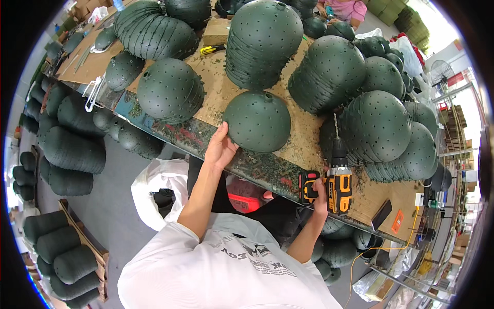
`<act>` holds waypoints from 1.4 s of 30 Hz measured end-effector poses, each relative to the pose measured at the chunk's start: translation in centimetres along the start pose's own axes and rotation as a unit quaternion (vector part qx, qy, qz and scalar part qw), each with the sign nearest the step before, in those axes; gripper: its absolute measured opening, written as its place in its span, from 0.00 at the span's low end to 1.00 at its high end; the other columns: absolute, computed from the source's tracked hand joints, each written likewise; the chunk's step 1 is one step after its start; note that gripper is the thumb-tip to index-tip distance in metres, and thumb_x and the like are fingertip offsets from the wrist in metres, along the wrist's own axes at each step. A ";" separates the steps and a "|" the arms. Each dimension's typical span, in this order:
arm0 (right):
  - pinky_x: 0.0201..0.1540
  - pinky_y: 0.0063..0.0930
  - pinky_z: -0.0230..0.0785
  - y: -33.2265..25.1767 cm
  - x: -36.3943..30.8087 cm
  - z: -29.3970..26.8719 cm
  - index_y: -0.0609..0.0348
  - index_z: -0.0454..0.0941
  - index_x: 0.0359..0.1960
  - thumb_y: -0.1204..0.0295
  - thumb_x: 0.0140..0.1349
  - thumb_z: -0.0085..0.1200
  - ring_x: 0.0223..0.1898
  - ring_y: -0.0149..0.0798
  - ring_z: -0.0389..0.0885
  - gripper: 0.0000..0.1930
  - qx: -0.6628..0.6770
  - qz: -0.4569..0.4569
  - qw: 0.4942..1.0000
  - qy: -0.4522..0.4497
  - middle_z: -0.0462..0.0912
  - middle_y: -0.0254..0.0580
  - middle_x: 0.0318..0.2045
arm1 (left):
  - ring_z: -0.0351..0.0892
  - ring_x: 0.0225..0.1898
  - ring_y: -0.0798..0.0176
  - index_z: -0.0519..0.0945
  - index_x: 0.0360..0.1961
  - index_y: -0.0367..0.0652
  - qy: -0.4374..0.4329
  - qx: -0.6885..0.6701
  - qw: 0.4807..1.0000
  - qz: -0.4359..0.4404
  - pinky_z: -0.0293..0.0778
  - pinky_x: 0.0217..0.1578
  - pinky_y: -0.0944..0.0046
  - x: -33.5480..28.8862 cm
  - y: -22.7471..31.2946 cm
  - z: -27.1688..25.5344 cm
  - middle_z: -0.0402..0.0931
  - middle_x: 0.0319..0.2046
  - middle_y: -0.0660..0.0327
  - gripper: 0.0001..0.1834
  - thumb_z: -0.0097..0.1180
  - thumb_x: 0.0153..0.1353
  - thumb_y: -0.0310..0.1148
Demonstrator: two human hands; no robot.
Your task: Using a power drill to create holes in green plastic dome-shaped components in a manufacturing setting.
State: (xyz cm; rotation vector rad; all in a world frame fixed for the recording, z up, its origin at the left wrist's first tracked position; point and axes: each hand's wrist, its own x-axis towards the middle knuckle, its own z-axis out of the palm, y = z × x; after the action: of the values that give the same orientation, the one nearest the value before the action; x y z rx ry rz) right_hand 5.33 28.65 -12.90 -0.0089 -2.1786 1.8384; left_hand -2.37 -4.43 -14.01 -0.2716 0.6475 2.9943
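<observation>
A dark green plastic dome [258, 123] dotted with small holes rests at the table's near edge. My left hand [221, 147] grips its left rim, with the thumb on the side and the fingers partly hidden. To the right, my right hand [320, 198] is wrapped round the handle of a yellow and black cordless drill [338, 188]. The drill's bit [336, 126] points away from me, apart from the held dome. Just beyond that dome stands a tall stack of nested domes [265, 41], and another dome stack [171, 91] sits to its left.
More dome stacks [329, 72] crowd the right side of the cardboard-covered table. A yellow utility knife [212, 49] lies at the back, and a phone [381, 214] near the right edge. Green shavings litter the surface. Domes on a pallet [103, 268] stand lower left; another person [346, 9] sits beyond.
</observation>
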 end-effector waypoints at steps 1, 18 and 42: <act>0.30 0.27 0.64 -0.2 0.1 0.1 0.62 0.73 0.33 0.79 0.62 0.49 0.26 0.30 0.71 0.01 -0.002 0.001 1.000 0.001 0.70 0.33 0.23 | 0.77 0.57 0.59 0.72 0.59 0.42 0.000 -0.001 1.000 -0.002 0.73 0.58 0.54 -0.1 0.1 0.3 0.77 0.56 0.61 0.19 0.53 0.71 0.39; 0.35 0.24 0.65 -0.2 0.1 0.5 0.73 0.67 0.61 0.79 0.62 0.54 0.28 0.28 0.70 0.24 0.094 0.012 0.995 0.015 0.72 0.34 0.27 | 0.73 0.59 0.57 0.73 0.59 0.33 0.043 0.076 0.996 0.009 0.68 0.63 0.54 2.5 3.6 -0.4 0.75 0.57 0.54 0.20 0.52 0.72 0.35; 0.31 0.27 0.67 -0.8 0.1 0.9 0.64 0.73 0.39 0.82 0.63 0.52 0.26 0.31 0.72 0.05 0.082 -0.017 0.996 0.020 0.73 0.37 0.25 | 0.74 0.56 0.57 0.73 0.58 0.33 0.141 0.079 0.987 -0.006 0.68 0.61 0.54 2.1 4.0 -1.6 0.76 0.55 0.54 0.20 0.53 0.70 0.33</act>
State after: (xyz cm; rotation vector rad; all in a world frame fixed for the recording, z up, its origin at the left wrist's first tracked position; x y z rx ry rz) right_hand 5.17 27.63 -12.23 0.0259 -1.9830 1.9749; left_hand -4.55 -8.63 -14.23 -0.6933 0.8996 2.8961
